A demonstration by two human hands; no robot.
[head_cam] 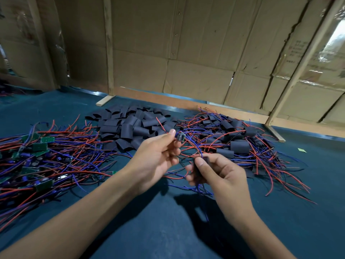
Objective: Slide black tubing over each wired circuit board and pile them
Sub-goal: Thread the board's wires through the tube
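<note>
My left hand [158, 156] pinches a small wired circuit board [180, 137] between thumb and fingers above the table. Its red and blue wires [196, 148] trail down to my right hand [218, 174], which grips a short piece of black tubing [198, 170] with the wires running into it. A heap of loose black tubing pieces [130, 126] lies beyond my hands. Bare green boards with wires [41, 152] are spread at the left. Boards covered in tubing [237, 141] are piled at the right.
The work surface is a dark blue-green cloth [168, 221]. Cardboard panels on wooden battens [186, 53] stand along the far edge. A small green scrap [301, 149] lies at the right.
</note>
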